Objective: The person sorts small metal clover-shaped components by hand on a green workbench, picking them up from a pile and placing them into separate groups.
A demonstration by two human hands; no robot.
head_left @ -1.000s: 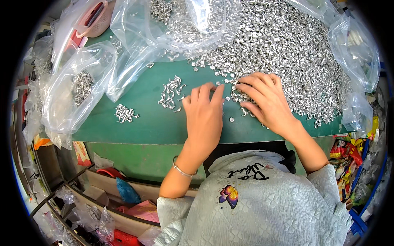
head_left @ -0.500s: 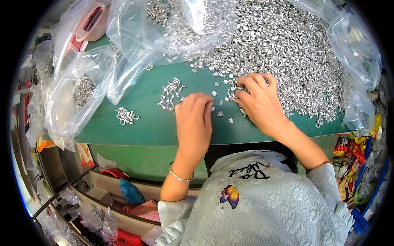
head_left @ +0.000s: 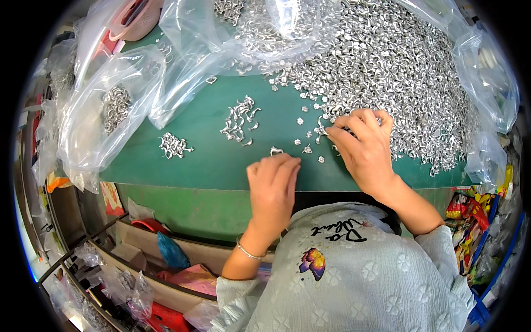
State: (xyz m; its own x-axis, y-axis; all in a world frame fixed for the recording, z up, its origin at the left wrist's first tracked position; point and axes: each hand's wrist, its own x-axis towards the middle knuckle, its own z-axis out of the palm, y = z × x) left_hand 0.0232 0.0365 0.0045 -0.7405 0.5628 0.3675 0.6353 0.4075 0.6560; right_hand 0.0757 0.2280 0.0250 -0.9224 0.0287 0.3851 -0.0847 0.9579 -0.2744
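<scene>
My left hand (head_left: 272,182) is over the near part of the green table (head_left: 210,166), its fingers bent and drawn together. Right at its fingertips is a small curved silver metal piece (head_left: 276,150); whether the fingers grip it I cannot tell. My right hand (head_left: 365,145) is at the near left edge of a large heap of small silver metal pieces (head_left: 409,72). Its thumb and fingers are curled together over the edge pieces, and what they hold is hidden. Between the hands lie several small flower-shaped silver pieces (head_left: 308,134).
Two small groups of curved pieces lie leftward: one loose cluster (head_left: 240,119) and one tighter pile (head_left: 175,146). A clear plastic bag (head_left: 91,133) with metal pieces stands at left. More clear plastic (head_left: 487,83) edges the heap. A pink basket (head_left: 145,25) is at far left.
My left hand has come away from the loose cluster, nearer the table's front edge, uncovering a curved piece at its fingertips. The right hand stays at the heap's edge. The whole view has shifted slightly.
</scene>
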